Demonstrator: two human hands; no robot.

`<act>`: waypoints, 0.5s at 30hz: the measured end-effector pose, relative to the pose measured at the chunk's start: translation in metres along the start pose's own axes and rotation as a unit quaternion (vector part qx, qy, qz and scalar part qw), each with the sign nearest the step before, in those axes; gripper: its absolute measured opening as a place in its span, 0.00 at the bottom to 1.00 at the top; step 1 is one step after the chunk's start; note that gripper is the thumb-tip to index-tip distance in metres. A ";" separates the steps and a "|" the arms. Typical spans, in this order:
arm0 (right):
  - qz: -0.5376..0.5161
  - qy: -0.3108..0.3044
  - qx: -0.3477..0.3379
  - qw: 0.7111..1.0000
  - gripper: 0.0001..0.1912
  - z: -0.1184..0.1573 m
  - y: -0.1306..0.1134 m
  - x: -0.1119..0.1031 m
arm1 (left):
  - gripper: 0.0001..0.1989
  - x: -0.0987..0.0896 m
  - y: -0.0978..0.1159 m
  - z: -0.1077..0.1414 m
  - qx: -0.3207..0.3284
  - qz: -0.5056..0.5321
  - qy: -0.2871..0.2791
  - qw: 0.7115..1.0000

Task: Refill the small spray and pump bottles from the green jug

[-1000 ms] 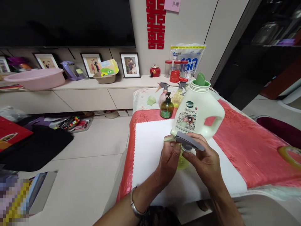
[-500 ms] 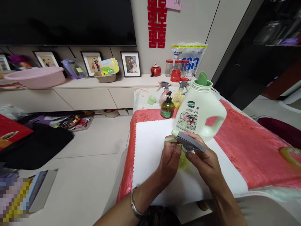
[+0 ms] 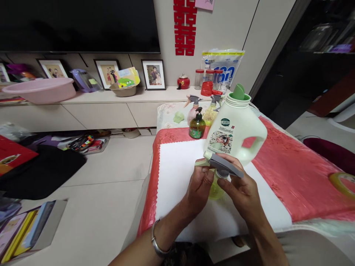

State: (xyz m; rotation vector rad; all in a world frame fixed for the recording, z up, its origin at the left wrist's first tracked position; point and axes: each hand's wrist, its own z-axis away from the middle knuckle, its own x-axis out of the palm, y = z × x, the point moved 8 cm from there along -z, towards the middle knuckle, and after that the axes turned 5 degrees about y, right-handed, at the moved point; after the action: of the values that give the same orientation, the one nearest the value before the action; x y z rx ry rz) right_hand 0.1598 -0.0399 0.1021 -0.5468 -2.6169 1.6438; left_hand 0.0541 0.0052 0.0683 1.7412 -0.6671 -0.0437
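Observation:
A yellow-green spray bottle (image 3: 216,191) with a grey spray head (image 3: 225,166) stands upright over the white mat (image 3: 177,184). My left hand (image 3: 200,186) is closed on the trigger side, just below the pale nozzle. My right hand (image 3: 240,184) wraps round the neck and the back of the spray head, thumb at the collar. Right behind my hands is a large pale green jug (image 3: 235,129) with a green cap piece (image 3: 240,92) in its mouth. Most of the small bottle's body is hidden by my fingers.
Behind the mat stand a dark green pump bottle (image 3: 197,127), a pink spray bottle (image 3: 193,111) and a yellow spray bottle (image 3: 210,114). A light green lump (image 3: 179,117) lies left of them. On the red cloth at right is a tape roll (image 3: 344,183).
The view has shifted very slightly. My hands keep the same hold on the spray bottle, with only a tiny shift of the right fingers.

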 end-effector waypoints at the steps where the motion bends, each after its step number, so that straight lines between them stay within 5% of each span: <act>1: -0.010 -0.005 0.006 1.000 0.19 0.000 0.002 -0.001 | 0.18 0.000 0.000 0.000 -0.009 -0.005 -0.020 1.000; 3: -0.039 0.002 0.024 0.999 0.20 -0.001 0.010 -0.005 | 0.21 0.000 0.000 0.002 -0.034 -0.044 -0.072 0.996; 8: -0.101 0.005 0.066 0.993 0.20 0.004 0.032 -0.011 | 0.45 0.001 -0.005 -0.001 -0.052 -0.201 -0.170 0.963; 15: -0.078 0.029 0.078 0.993 0.18 0.007 0.038 -0.013 | 0.40 0.005 -0.016 -0.006 -0.005 -0.205 -0.144 0.968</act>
State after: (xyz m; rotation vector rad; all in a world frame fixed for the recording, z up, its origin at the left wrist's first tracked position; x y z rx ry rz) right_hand 0.1819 -0.0352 0.0682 -0.3686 -2.3950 1.7364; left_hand 0.0675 0.0104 0.0576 1.8548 -0.5013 -0.5953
